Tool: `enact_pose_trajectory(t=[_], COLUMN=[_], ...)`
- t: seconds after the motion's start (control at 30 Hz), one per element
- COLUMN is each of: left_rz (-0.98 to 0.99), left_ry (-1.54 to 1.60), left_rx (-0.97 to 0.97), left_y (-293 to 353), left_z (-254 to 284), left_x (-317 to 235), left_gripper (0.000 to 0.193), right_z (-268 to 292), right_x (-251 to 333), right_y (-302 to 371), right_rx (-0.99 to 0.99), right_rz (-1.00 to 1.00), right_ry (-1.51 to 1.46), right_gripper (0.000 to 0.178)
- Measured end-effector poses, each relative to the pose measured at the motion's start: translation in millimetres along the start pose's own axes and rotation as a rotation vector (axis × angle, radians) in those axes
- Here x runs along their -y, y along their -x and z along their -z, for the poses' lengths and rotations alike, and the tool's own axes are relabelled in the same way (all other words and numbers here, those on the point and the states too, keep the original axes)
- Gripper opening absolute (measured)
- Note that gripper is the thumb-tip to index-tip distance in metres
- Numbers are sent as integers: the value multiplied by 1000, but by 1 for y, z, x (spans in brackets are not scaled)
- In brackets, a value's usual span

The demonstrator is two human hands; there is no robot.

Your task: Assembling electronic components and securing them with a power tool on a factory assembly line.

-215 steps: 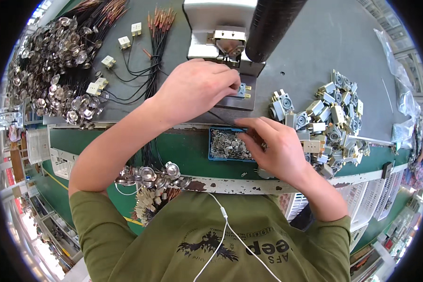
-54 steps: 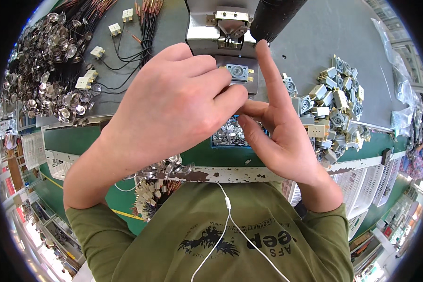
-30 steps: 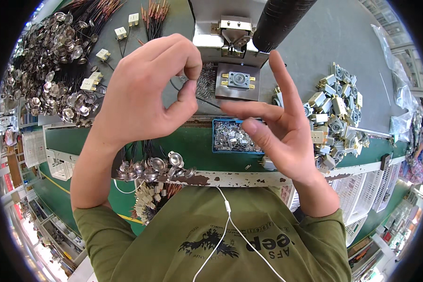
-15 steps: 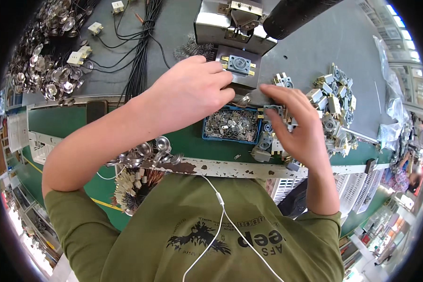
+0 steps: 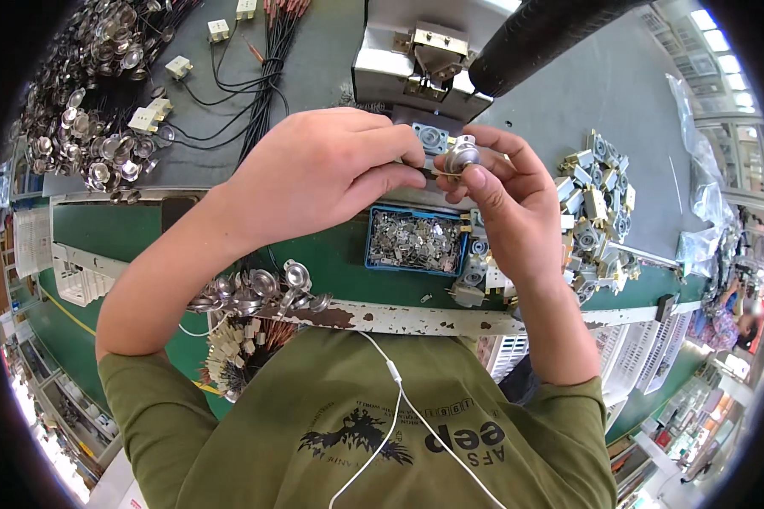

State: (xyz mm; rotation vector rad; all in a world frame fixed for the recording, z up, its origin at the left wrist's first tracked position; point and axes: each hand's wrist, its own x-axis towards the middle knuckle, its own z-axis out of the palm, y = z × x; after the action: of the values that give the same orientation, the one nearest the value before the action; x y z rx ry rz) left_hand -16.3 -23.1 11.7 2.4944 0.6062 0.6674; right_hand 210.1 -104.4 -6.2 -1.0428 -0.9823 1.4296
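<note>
My right hand (image 5: 514, 191) pinches a small shiny round metal cap with side tabs (image 5: 461, 154) between thumb and fingers, in front of the press. My left hand (image 5: 335, 165) is closed close beside it, thumb and forefinger together; what they hold, if anything, I cannot make out. Just behind the fingertips, a grey block with a round centre (image 5: 430, 136) and brass terminals sits on the press's fixture, partly covered by my hands. Nearer to me is a blue tray (image 5: 416, 272) of small metal pieces.
The metal press (image 5: 437, 59) stands at the back, with a thick black tube (image 5: 535, 42) beside it. A heap of grey switch blocks (image 5: 598, 204) lies right. Black wires (image 5: 267, 93) and piled metal caps (image 5: 85, 119) lie left; several caps (image 5: 255, 288) sit at the near edge.
My right hand has moved in and up toward the left, and the metal cap now shows in its fingers. My left hand has shifted slightly down, its fingertips close to the cap.
</note>
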Motion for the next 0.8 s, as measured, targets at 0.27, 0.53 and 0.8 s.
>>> enact_pose_trajectory(t=[0.27,0.53,0.8], left_rz=[-105,-183,-146], left_ry=[-291,-298,-379], left_rx=[27,-4,84], left_y=[-2,1,6], left_z=[6,5,-3], left_x=[-1,-1,-4], left_gripper=[21,21,25], right_z=[4,10,3], right_x=[32,37,32], right_y=[-16,-16,-16], right_rx=[219,320,415], right_rz=[-68,-221,-124], right_ry=[441,475,780], right_gripper=[32,39,35])
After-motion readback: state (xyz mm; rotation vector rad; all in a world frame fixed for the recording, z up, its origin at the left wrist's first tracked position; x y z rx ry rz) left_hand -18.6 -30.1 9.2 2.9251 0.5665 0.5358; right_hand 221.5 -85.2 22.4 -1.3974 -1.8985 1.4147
